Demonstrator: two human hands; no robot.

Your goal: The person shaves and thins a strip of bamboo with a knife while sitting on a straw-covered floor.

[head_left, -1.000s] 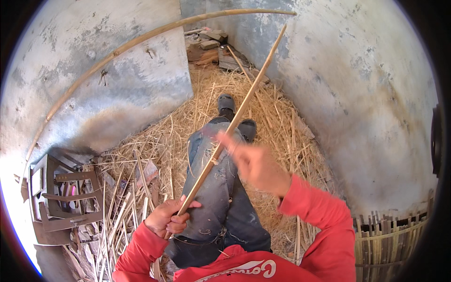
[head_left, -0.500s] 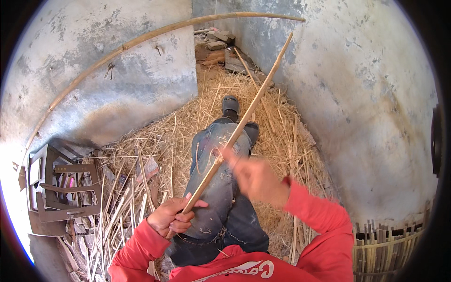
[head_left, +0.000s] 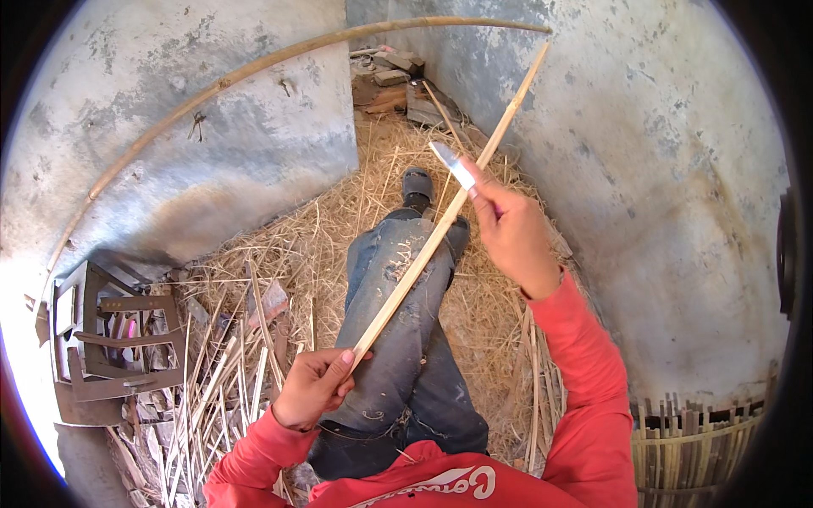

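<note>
Slanting upward from left grip: pale strip.

open air right of strip, leg beneath, wall beyond

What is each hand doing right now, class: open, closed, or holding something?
Left hand: closed, holding the long pale strip near its lower end.
Right hand: closed, holding a knife.

The right hand hid most of the handle of the knife, the left hand covered the near end of the pale strip, and the view's lower edge cut off the red shirt and slatted, basket-like object.
</note>
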